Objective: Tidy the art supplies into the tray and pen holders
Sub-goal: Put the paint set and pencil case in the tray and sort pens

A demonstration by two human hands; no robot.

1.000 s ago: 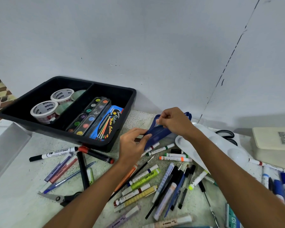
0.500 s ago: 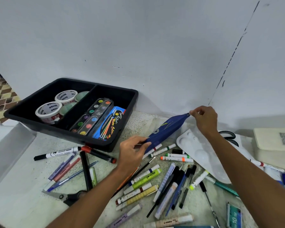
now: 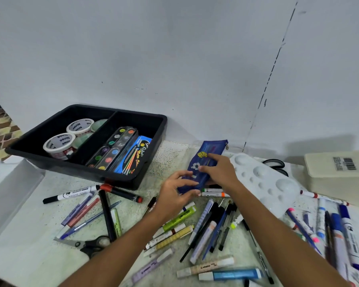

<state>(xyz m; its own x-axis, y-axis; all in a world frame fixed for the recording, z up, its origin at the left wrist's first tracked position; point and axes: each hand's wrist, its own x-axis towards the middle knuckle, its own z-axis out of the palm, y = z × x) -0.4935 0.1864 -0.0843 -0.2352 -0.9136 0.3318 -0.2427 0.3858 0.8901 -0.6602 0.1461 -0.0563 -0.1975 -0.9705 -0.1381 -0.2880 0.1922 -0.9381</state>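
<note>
Pouch: the blue mesh zip pencil pouch (image 3: 207, 162) lies slanted at centre frame on the speckled tabletop (image 3: 170, 156), its zip end toward the wall.
Left hand: the left hand (image 3: 175, 195) holds the pouch's lower end, fingers curled around it.
Right hand: the right hand (image 3: 220, 170) rests on the pouch's middle, fingers bent over it, forefinger stretched out.
Hidden: the pouch's lower end is covered by both hands; its contents are too faint to tell.
Tray: the black two-compartment plastic tray (image 3: 153, 141) sits at centre left, tape rolls (image 3: 59, 141) in its left part, a watercolour set (image 3: 112, 148) in its right.
Around: a white paint palette (image 3: 263, 181) lies just right of the pouch; loose markers and pens (image 3: 203, 228) are scattered below the hands.
</note>
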